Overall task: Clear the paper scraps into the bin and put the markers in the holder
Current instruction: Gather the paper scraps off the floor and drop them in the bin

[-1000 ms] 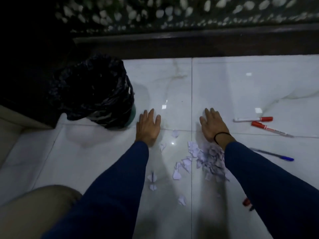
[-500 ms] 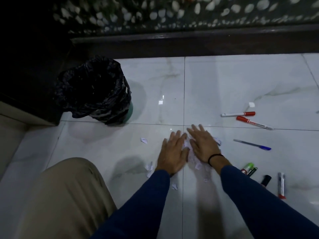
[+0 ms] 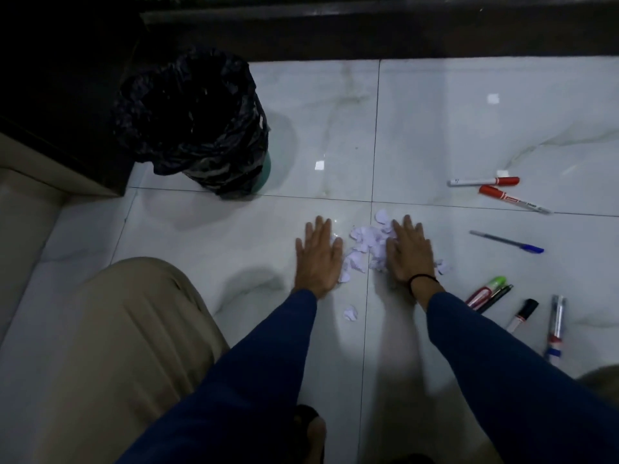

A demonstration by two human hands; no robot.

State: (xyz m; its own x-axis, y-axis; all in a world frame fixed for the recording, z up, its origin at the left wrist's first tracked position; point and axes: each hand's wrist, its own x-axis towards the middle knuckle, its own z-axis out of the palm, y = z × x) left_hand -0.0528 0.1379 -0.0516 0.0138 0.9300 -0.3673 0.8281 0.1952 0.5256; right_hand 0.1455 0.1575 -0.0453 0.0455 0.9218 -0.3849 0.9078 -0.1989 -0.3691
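1. The floor [image 3: 469, 122] of pale marble tiles carried everything; the bin [image 3: 197, 128], lined with a black bag, stood near its far-left corner, against the dark wall edge.
2. The paper scraps [image 3: 365, 239] lay heaped just on the near side of the tile joint that ran across the floor, between both hands and well apart from the bin. One stray scrap [image 3: 350, 313] sat nearer the person, and another stray piece [image 3: 443, 266] lay just right of the right hand.
3. The markers were scattered toward the right edge: two red-capped markers [image 3: 495, 189] farther off, a blue pen [image 3: 507, 242] in the middle, a nearer cluster [image 3: 516, 306]. No holder was visible.
4. The step appeared to be herding scraps into one pile. Doing it well likely meant keeping palms low, sweeping inward together, collecting both strays, then scooping from underneath so nothing spilled on the way to the bin.
5. The left hand [image 3: 318, 259] lay flat, palm down, fingers spread, grasping nothing, touching the heap's left side. The right hand [image 3: 407, 252] was likewise flat and unclenched, pressing on the heap's right side; a dark band circled its wrist.
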